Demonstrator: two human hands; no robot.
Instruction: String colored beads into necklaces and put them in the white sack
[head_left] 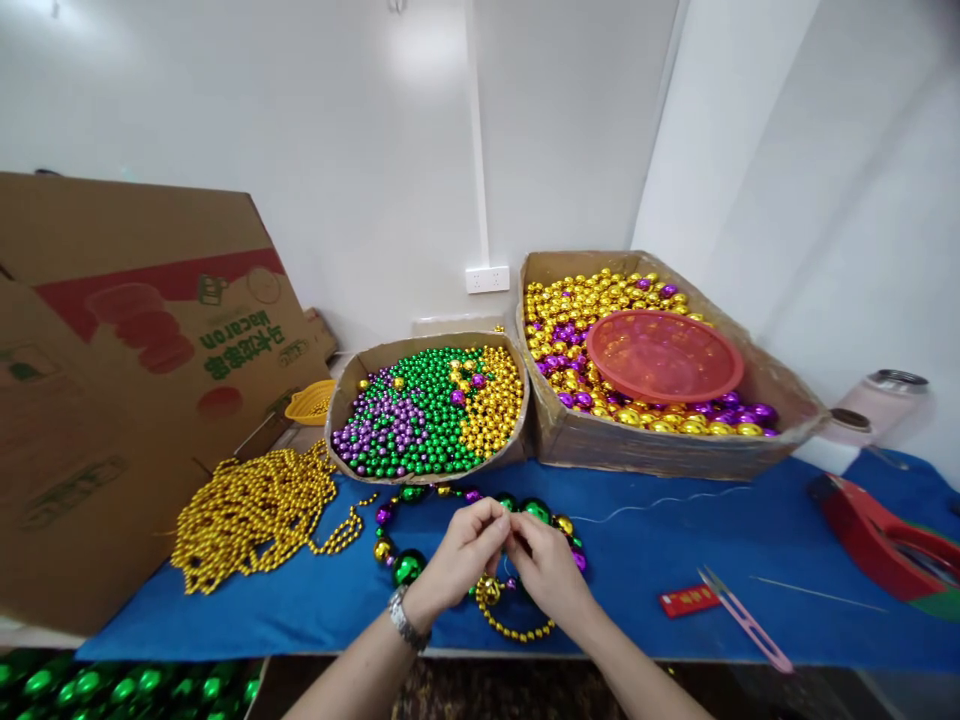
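Above the blue cloth, my left hand (469, 550), with a metal watch on its wrist, and my right hand (551, 570) meet fingertip to fingertip. Both are closed in a pinch. A thin clear string shows just under the fingertips; my fingers hide where it is gripped. Around and behind my hands lies a bead necklace (409, 567) of large and small green, purple and gold beads. A loop of small gold beads (517, 632) hangs below my hands, beside a larger gold bead (489, 590).
Behind stand a box of small beads (345, 400) and a larger box (637, 455) with a red basin (664, 360). Gold bead strands (255, 510) lie left by a carton (135, 400). Right are pink thread snips (750, 620), a red packet (688, 600), a needle (817, 594) and a tape dispenser (885, 540).
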